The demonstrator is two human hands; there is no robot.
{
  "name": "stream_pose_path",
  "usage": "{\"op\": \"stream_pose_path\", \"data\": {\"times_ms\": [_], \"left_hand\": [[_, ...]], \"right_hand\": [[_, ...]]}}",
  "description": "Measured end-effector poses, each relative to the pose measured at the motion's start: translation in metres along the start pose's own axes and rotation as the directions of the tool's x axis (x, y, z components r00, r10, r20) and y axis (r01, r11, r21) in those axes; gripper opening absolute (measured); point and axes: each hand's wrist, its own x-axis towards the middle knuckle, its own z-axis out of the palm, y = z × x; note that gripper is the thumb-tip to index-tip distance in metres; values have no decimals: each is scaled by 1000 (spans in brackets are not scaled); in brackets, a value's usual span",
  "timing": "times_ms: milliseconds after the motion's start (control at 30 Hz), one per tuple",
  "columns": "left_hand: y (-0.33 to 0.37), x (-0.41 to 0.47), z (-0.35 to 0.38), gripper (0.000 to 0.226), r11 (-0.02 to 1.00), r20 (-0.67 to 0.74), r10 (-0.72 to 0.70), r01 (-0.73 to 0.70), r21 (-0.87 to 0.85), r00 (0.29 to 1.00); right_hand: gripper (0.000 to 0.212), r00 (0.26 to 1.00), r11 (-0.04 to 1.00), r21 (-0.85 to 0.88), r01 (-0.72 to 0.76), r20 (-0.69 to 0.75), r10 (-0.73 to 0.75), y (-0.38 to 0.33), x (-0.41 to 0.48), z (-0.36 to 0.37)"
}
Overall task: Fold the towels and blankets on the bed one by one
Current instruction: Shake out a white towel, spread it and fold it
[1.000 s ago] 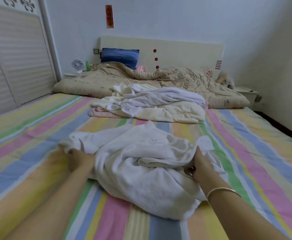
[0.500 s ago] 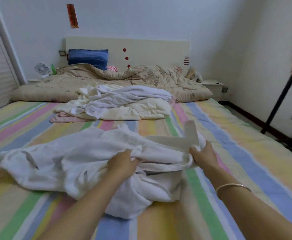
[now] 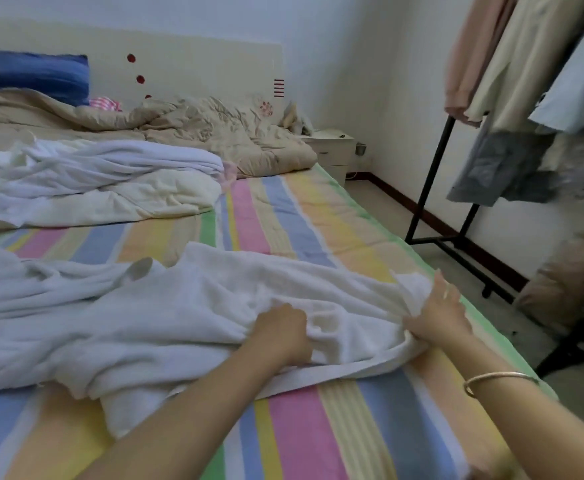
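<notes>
On the pastel-striped bed (image 3: 283, 209), one crumpled white terry towel (image 3: 145, 317), left hand (image 3: 280, 336) fingers curled gripping it, right hand (image 3: 439, 317) pinching its edge, one heap of white blankets (image 3: 110, 181) behind.

The one camera rides on my head (wide-angle), facing forward and down across the pastel-striped bed sheet (image 3: 283, 209) toward the cream panel headboard (image 3: 197, 64). My left hand (image 3: 280, 334) and right hand (image 3: 439, 313) sit close beneath it on the white terry towel (image 3: 179, 306).
</notes>
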Motion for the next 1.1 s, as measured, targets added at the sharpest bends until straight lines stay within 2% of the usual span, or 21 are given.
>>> {"op": "stream_pose_path", "data": {"times_ms": [67, 133, 167, 200, 267, 300, 333, 400, 433, 500, 600, 667, 767, 833, 933, 1033, 1100], "left_hand": [[1, 3, -1, 38, 997, 19, -62, 63, -41, 998], [5, 2, 2, 49, 994, -30, -101, 100, -44, 994], [12, -1, 5, 51, 995, -129, -100, 98, -22, 987], [16, -3, 9, 50, 998, -285, -59, 63, 3, 957], [32, -11, 17, 34, 994, -594, 97, -109, 16, 798], [40, -17, 22, 20, 977, -668, 172, -211, 22, 724], [46, -22, 27, 13, 960, -670, 238, -277, 50, 703], [56, -33, 46, 34, 960, -558, 269, -265, 91, 785], [54, -36, 52, 39, 969, -483, 249, -215, 126, 839], [53, -40, 67, 34, 969, -411, 164, -69, 236, 897], [48, -43, 71, 40, 960, -503, 28, 117, 255, 864], [42, -48, 69, 41, 949, -548, 47, 134, 286, 835], [30, -54, 64, 50, 945, -519, 63, 117, 306, 852], [24, -55, 64, 43, 943, -512, 79, 103, 318, 855], [21, -58, 67, 36, 949, -479, 92, 70, 309, 873], [25, -66, 65, 24, 979, -475, 128, -35, 199, 870], [27, -72, 60, 13, 985, -420, 138, -80, 151, 897]], "right_hand": [[96, 971, 952, -224, 210, -64, -229, -16, 2, -2], [81, 898, 805, -450, 386, -15, -439, -29, 7, 0], [71, 861, 719, -532, 447, 40, -506, -33, 9, -2], [62, 832, 645, -586, 490, 95, -546, -34, 10, -1], [46, 773, 520, -646, 559, 179, -609, -26, 15, -2], [39, 749, 480, -661, 577, 194, -634, -20, 16, -4], [34, 741, 474, -664, 578, 183, -646, -14, 17, -6], [27, 767, 537, -642, 547, 128, -628, 7, 19, -14], [26, 790, 584, -621, 523, 95, -606, 13, 21, -18], [25, 825, 641, -597, 482, 64, -561, 31, 19, -25], [27, 868, 724, -534, 436, 39, -494, 52, 15, -29], [25, 897, 792, -465, 396, 10, -442, 66, 12, -29], [22, 921, 861, -381, 336, -57, -385, 87, 6, -30], [25, 931, 872, -380, 308, -69, -359, 102, 1, -29], [29, 908, 813, -472, 342, -59, -416, 121, -2, -29], [29, 883, 758, -529, 381, -36, -468, 133, 0, -34], [20, 879, 736, -544, 402, 4, -477, 134, -1, -41]]}}
